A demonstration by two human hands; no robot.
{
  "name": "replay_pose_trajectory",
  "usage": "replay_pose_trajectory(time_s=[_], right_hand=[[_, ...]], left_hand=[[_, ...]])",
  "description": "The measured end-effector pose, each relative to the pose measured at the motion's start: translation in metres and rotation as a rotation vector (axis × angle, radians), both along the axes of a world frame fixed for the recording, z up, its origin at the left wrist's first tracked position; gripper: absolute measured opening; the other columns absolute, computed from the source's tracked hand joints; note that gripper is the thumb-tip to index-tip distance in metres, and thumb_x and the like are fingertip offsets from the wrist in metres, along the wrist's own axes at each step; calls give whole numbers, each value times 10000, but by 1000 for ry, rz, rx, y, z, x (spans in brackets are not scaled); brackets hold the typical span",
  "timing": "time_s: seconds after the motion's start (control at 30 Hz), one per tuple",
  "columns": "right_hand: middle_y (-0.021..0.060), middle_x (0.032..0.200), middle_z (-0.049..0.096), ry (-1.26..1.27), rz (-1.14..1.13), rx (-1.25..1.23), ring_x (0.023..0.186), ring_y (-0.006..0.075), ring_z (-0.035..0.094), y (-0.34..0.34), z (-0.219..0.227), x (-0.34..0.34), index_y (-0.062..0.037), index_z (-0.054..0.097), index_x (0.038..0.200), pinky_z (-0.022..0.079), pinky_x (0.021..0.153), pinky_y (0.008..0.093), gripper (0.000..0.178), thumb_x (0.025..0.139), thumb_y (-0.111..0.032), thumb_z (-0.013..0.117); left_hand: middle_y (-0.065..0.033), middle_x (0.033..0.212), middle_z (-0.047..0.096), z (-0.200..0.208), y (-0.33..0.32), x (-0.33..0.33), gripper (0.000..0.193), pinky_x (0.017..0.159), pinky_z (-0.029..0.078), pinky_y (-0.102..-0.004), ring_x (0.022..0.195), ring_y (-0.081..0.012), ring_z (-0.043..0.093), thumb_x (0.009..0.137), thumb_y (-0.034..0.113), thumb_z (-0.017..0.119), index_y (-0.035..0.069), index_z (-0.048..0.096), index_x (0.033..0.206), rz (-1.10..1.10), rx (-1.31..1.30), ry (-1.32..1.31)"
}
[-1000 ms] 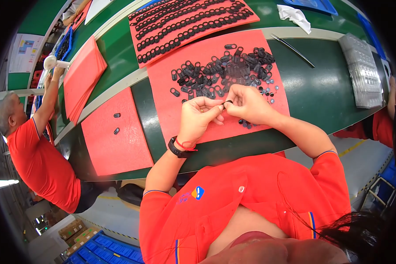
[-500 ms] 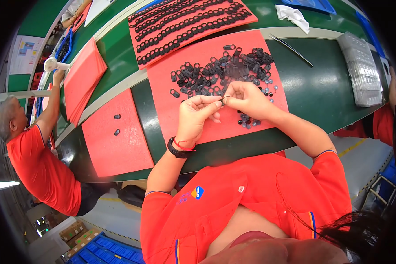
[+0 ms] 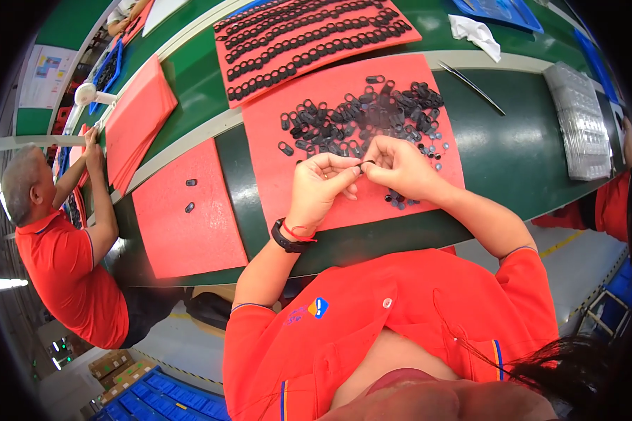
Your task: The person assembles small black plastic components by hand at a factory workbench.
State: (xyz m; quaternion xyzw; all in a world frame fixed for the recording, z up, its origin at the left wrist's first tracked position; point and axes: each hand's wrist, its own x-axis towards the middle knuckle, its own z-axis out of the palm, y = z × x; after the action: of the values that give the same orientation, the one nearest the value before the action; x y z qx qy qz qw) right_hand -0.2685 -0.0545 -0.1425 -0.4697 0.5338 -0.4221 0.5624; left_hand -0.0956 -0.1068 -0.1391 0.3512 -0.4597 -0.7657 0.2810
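Note:
Over a pink foam mat, the fingertips of my left hand and my right hand meet in a pinch. Between them is a small black part, mostly covered by the fingers. Just beyond my hands lies a loose pile of black oval parts, each with a ring-like end. Small round discs, some grey and some black, lie partly under my right hand, with more small discs beside the pile.
Black parts stand in rows on another pink sheet behind. Two black parts lie on a left mat. Tweezers, clear plastic trays and a white cloth are rightward. A co-worker stands left by a white fan.
My hands keep pinching the small part at nearly the same spot. The view has shifted slightly. The co-worker's raised hand has come down from the fan, and both their hands are now together.

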Motion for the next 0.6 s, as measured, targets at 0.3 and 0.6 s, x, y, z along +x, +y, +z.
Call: replay_pose_trajectory(time_s=[0.3,0.6], right_hand=[[-58,556,408,356,-40,-188,506,3,345,8,13,9,-43,465,697,263,435,197,128,750,-33,581],[-25,578,476,347,-96,-304,470,10,356,9,13,16,-6,554,826,275,423,201,35,808,-36,552]], left_hand=[[-55,709,609,1,5,-2,94,459,456,-192,546,-69,552,788,28,618,-29,588,857,-43,-50,-58],[-31,749,621,20,-15,17,115,488,448,-180,579,-53,559,812,80,601,1,599,896,-96,-223,-133]])
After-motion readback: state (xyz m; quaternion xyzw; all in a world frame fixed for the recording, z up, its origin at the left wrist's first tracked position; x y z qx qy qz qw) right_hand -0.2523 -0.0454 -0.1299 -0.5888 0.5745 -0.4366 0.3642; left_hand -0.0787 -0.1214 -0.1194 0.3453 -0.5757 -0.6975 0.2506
